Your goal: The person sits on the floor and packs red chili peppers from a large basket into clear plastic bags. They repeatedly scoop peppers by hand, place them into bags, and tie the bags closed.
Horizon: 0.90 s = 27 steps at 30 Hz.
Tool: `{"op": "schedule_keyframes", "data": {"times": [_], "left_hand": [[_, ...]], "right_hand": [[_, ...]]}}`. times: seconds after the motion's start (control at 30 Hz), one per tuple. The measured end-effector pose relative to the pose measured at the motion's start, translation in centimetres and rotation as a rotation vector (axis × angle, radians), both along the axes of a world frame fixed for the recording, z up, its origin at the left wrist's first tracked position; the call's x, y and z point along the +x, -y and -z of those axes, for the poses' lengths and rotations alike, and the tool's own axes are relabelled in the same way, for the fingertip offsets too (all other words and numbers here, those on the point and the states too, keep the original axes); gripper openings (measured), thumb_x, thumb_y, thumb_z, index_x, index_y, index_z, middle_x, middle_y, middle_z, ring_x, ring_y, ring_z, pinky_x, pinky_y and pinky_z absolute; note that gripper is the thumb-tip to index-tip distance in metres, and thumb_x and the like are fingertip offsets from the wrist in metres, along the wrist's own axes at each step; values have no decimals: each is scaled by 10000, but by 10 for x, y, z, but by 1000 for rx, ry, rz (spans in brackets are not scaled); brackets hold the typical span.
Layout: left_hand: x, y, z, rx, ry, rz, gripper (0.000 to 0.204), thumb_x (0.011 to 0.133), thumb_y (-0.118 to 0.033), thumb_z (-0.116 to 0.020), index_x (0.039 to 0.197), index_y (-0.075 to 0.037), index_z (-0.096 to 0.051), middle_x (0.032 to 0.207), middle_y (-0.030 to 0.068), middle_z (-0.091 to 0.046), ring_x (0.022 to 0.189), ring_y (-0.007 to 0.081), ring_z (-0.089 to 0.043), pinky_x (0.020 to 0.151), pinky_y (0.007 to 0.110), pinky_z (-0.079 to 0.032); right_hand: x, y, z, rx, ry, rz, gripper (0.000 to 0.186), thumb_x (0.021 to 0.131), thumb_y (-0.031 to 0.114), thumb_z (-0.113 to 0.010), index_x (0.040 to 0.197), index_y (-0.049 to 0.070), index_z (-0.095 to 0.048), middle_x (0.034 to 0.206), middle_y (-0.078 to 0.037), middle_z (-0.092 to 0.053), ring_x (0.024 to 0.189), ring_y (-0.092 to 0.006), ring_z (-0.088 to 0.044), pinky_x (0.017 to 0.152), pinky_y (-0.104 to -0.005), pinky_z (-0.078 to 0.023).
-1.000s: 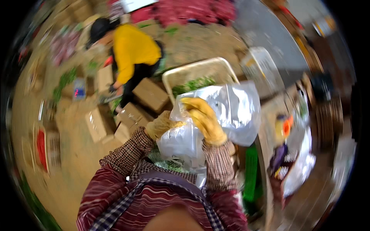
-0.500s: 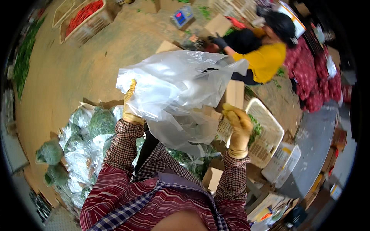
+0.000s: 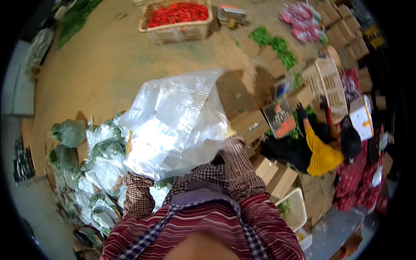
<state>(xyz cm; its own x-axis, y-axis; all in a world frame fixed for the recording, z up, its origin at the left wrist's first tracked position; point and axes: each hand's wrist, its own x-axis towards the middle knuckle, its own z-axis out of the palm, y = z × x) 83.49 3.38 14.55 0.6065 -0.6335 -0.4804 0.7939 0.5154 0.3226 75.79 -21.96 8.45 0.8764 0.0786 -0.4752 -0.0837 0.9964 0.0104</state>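
A large clear plastic bag is spread out in front of me, held up between both hands. My left hand, in a yellow glove, is closed on the bag's left side; the film covers most of it. At the right edge, my right hand, gloved in yellow too, grips the bag, its fingers hidden behind the plastic. Whether a paper tag is still in that hand cannot be seen. Round green vegetables wrapped in clear plastic are heaped beside my left arm.
A crate of red peppers stands far ahead, next to a scale. To the right a person in a yellow top sits among cardboard boxes, greens and an upended crate. Red mesh sacks are piled behind them.
My view has swung right. The bag has been spread wider and flatter, and my right hand has come in to its edge. The paper tag it held no longer shows.
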Motion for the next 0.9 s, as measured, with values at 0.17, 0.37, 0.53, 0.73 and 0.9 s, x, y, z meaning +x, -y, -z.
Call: {"op": "schedule_keyframes", "data": {"times": [0.17, 0.37, 0.53, 0.73, 0.9], "left_hand": [[38, -39, -51, -35, 71, -222, 563, 866, -442, -454, 1196, 14, -431, 1132, 165, -525, 1019, 296, -515, 899, 432, -405], [120, 13, -35, 79, 53, -436, 572, 855, -454, -470, 1198, 2, -440, 1124, 159, -530, 1018, 295, -511, 910, 429, -392], [266, -16, -27, 91, 385, -650, 598, 844, -458, -465, 1244, -20, -389, 1219, 154, -450, 1062, 299, -466, 916, 436, -377], [344, -145, 4, 1503, 499, -1052, 582, 828, -307, -521, 1310, -40, -334, 1342, 135, -347, 1200, 288, -377, 1006, 393, -309], [426, -121, 55, 1827, 469, -595, 604, 827, -319, -505, 1326, -45, -302, 1373, 123, -297, 1220, 284, -338, 996, 425, -301]], "right_hand": [[127, -48, -75, -429, 247, -225, 292, 823, 260, -547, 993, 28, -597, 862, -71, -619, 765, -157, -563, 716, -293, -468], [200, -37, -85, -586, 245, -444, 280, 850, 235, -511, 998, 11, -591, 851, -57, -615, 721, -140, -561, 686, -282, -473], [288, 104, -46, -1063, 101, -168, 269, 868, 233, -486, 964, -2, -577, 806, -56, -599, 626, -120, -551, 585, -269, -479], [432, 240, -40, -1176, 124, 183, 338, 845, 261, -543, 1088, 27, -545, 786, -22, -586, 591, -96, -538, 491, -224, -457], [543, 162, -13, -1091, -64, -71, 259, 848, 218, -472, 989, 29, -579, 734, -68, -613, 546, -153, -565, 422, -257, -455]]}}
